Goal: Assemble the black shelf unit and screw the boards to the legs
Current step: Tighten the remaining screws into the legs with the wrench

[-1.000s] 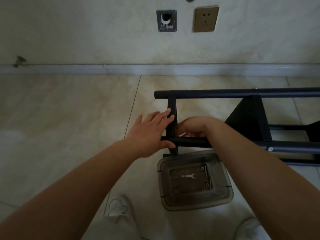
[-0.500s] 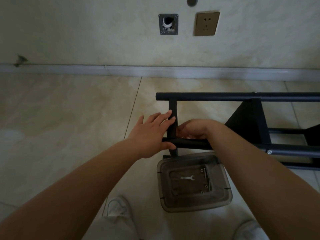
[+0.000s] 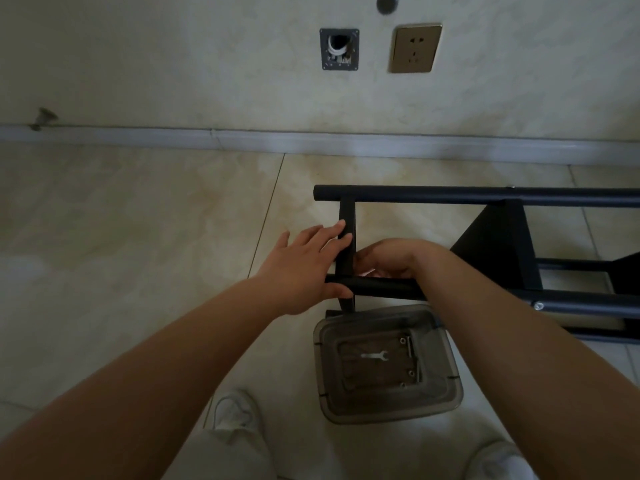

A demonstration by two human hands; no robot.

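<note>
left hand (image 3: 304, 268) flat against shelf unit (image 3: 346, 244); right hand (image 3: 388, 259) curled, grip unclear.

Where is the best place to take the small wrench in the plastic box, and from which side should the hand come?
Take the wrench by its thin middle shaft, coming straight down from above. It lies flat on the bottom of the open plastic box, whose walls block any sideways approach. Pinch it with two fingers across the shaft; the forked end probably gives a worse hold.

Black shelf unit (image 3: 485, 251) lies on its side on the tiled floor: two round legs (image 3: 485, 195) run horizontal, joined by a flat end board (image 3: 346, 237); second board (image 3: 502, 251) fitted further right.
</note>
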